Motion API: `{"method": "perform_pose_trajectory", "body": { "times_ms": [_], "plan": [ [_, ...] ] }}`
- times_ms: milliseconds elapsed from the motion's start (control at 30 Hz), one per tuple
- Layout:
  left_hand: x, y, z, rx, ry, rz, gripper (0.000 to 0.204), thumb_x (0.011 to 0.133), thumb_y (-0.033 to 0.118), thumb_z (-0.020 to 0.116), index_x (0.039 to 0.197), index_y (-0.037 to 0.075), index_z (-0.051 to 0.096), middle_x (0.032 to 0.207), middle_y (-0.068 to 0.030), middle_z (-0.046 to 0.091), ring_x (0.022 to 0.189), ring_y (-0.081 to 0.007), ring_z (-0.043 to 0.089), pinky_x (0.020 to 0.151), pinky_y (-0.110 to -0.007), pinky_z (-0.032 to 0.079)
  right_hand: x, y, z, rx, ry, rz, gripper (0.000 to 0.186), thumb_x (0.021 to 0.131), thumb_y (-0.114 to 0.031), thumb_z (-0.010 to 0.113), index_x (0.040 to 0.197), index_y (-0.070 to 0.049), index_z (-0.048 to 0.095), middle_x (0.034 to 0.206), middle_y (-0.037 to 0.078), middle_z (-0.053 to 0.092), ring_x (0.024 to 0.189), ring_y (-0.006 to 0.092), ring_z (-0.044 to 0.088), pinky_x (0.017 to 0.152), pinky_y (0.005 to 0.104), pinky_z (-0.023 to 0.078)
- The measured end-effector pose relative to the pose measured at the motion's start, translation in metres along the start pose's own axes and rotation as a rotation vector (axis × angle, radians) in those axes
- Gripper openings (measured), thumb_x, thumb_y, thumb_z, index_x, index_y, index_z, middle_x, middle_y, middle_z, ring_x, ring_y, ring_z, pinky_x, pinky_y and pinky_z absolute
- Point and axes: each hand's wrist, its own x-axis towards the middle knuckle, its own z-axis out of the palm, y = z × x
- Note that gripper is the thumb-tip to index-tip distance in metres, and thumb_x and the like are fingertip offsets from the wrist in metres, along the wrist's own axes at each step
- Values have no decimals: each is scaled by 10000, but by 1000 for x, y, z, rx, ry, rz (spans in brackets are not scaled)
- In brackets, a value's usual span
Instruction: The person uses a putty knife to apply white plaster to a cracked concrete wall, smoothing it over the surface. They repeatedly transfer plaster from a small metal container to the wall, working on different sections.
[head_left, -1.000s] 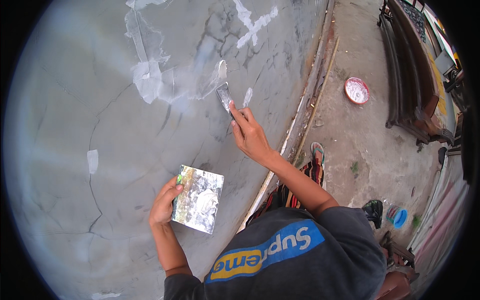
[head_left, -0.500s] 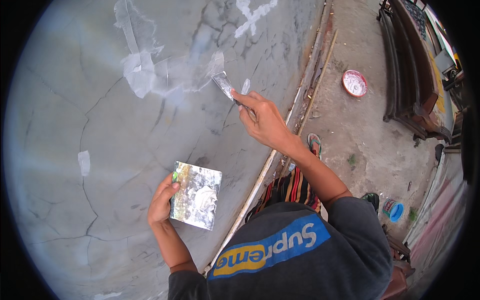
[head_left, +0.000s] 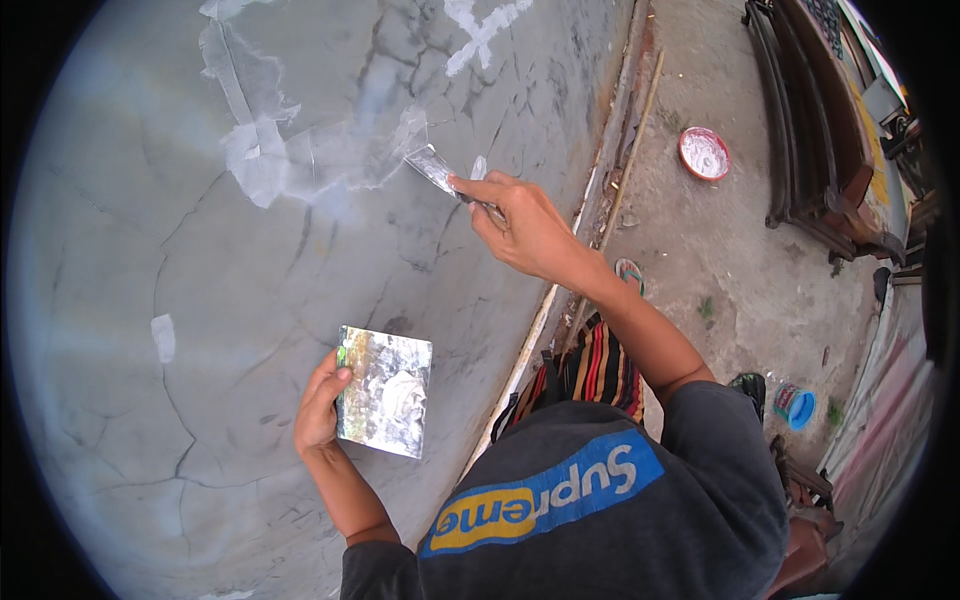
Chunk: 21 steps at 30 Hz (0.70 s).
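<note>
Cracked grey wall [head_left: 200,300] fills frame left; right hand [head_left: 530,235] fingers clenched on putty knife [head_left: 440,172], blade touching white filler patch [head_left: 330,160] at upper centre; left hand [head_left: 320,410] grips smeared square board [head_left: 385,390], lower centre.

A red bowl [head_left: 704,153] of white paste, a blue lid [head_left: 797,406] and a dark wooden bench [head_left: 815,130] occupy the concrete ground.

Right hand [head_left: 530,232] with putty knife [head_left: 436,168]: now higher, upper centre of frame, blade shifted left along the white patch [head_left: 330,160].
</note>
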Motion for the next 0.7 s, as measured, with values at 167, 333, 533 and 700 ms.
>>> {"method": "perform_pose_trajectory", "body": {
  "times_ms": [167,333,533,700],
  "plan": [
    [-2,-3,-6,20,-22,3,414,902,210,574,1216,-59,582,1070,-84,668,965,-145,602,880,-261,442,11,-4,-26,49,84,15,349,882,-29,579,1225,-10,645,817,168,563,613,266,528,588,376,436],
    [-3,0,-6,27,-8,-14,411,902,211,574,1214,-57,582,1073,-81,668,973,-146,600,888,-265,440,29,17,15,143,288,-108,375,906,3,562,1274,-30,626,784,78,525,605,137,440,560,302,381],
    [-4,-1,-6,51,-23,-24,405,908,211,569,1211,-58,582,1076,-83,668,974,-146,600,894,-265,437,-10,30,25,76,130,10,370,890,-32,579,1254,-38,643,783,99,526,597,170,462,580,335,416],
    [-6,0,-3,44,3,-12,409,904,209,569,1212,-60,580,1073,-85,669,975,-146,598,891,-264,435,6,5,-36,61,33,74,335,873,-120,576,1179,-37,684,828,185,620,615,263,561,633,383,462]
  ]
}}
